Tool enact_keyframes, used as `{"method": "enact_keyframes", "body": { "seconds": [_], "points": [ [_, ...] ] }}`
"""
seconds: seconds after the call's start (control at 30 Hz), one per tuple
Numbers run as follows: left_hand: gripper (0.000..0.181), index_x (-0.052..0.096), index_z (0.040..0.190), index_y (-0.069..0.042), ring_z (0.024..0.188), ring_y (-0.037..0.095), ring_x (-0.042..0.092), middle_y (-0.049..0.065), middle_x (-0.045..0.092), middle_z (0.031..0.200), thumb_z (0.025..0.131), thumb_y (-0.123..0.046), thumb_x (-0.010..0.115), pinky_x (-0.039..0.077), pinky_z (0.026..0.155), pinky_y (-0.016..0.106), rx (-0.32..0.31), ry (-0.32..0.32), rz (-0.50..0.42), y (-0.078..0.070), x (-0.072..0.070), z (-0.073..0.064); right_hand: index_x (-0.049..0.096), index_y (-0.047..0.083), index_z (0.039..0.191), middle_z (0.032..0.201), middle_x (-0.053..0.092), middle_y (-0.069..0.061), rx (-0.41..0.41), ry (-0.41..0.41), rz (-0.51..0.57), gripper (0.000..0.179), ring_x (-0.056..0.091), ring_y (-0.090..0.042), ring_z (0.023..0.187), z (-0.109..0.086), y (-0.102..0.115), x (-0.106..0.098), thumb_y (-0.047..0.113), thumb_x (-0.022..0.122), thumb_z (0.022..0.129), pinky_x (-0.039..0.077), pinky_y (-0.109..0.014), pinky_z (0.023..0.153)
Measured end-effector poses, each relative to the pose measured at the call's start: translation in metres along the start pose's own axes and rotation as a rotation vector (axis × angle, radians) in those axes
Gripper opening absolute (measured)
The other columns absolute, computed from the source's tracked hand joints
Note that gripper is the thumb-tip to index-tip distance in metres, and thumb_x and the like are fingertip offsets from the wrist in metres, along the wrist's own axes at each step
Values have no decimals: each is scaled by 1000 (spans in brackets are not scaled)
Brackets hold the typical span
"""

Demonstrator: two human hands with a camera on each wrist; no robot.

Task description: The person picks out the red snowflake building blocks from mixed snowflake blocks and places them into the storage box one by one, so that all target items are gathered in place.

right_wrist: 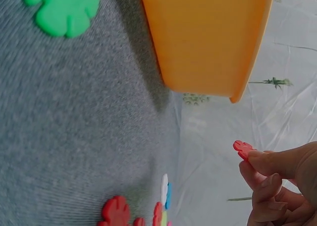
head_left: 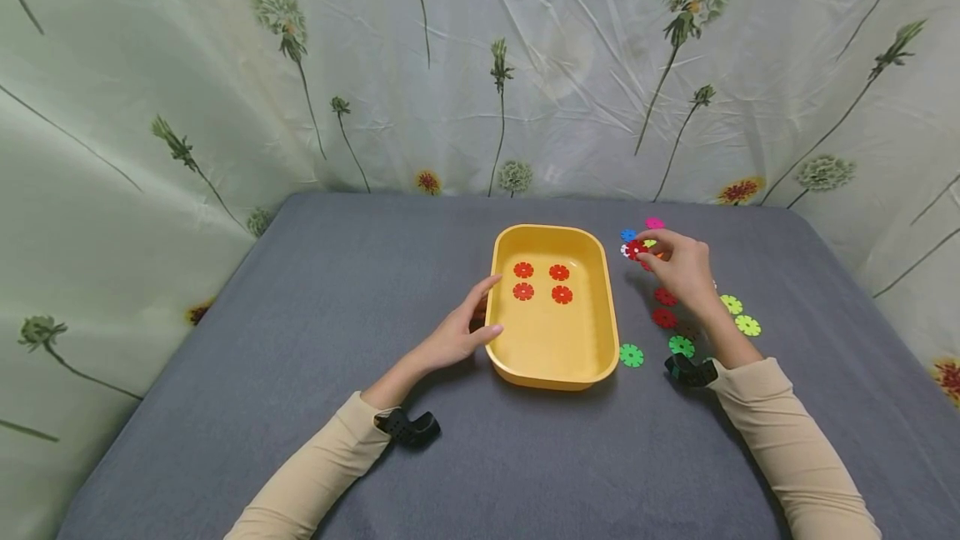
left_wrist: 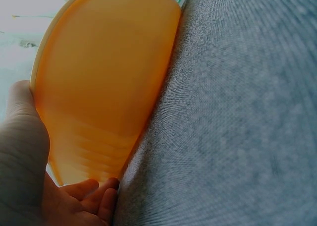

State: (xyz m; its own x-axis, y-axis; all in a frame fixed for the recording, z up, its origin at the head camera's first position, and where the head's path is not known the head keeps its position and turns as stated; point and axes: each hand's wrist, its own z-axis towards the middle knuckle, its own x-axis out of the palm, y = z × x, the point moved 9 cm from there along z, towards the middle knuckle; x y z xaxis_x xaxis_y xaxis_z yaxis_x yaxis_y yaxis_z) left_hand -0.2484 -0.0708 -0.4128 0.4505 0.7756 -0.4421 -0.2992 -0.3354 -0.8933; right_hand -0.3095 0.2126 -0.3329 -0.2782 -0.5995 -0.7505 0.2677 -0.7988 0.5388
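Grey cloth [head_left: 510,448] under tray [head_left: 551,348] (flowered backdrop [head_left: 450,90])

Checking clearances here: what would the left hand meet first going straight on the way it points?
The yellow tray: the left hand is at its side, pointing into it, though palm contact is unclear.

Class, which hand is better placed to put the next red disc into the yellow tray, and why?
Probably the right: the right hand pinches a red disc to the right of the yellow tray, near loose discs. The left hand holds the tray's left rim, across from those discs.
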Motion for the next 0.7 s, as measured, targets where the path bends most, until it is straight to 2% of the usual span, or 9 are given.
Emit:
{"method": "enact_keyframes", "body": {
  "seconds": [0.23, 0.37, 0.5, 0.7],
  "points": [
    [69, 13, 148, -1, 123, 40, 49, 30, 37, 142, 93, -6, 53, 43, 100, 46, 18, 17, -1, -31, -6, -8, 66, 3, 104, 81, 69, -20, 8, 4, 12, 21, 58, -25, 64, 0, 7, -1, 6, 68, 83, 40, -18, 48],
    [68, 13, 148, -1, 123, 40, 49, 30, 37, 142, 93, -5, 52, 43, 100, 46, 19, 17, 5, -35, -8, -9, 66, 3, 104, 81, 69, -20, -14, -3, 14, 21, 58, -25, 65, -1, 12, -2, 6, 68, 83, 39, -18, 47],
    [69, 13, 148, -3, 124, 39, 49, 29, 37, 143, 92, -4, 53, 42, 101, 48, 5, 20, 3, -31, -7, -8, 67, 3, 102, 79, 69, -20, -51, -13, 11, 21, 56, -22, 61, -1, 18, -2, 5, 69, 82, 38, -18, 46],
    [71, 13, 150, -16, 123, 31, 51, 20, 39, 144, 93, -14, 55, 45, 99, 43, 24, -3, 14, 1, -5, 1, 67, 3, 102, 79, 69, -21, -70, -23, 19, 21, 54, -20, 59, -1, 23, -3, 5, 70, 82, 37, -18, 45]
  ]
}}
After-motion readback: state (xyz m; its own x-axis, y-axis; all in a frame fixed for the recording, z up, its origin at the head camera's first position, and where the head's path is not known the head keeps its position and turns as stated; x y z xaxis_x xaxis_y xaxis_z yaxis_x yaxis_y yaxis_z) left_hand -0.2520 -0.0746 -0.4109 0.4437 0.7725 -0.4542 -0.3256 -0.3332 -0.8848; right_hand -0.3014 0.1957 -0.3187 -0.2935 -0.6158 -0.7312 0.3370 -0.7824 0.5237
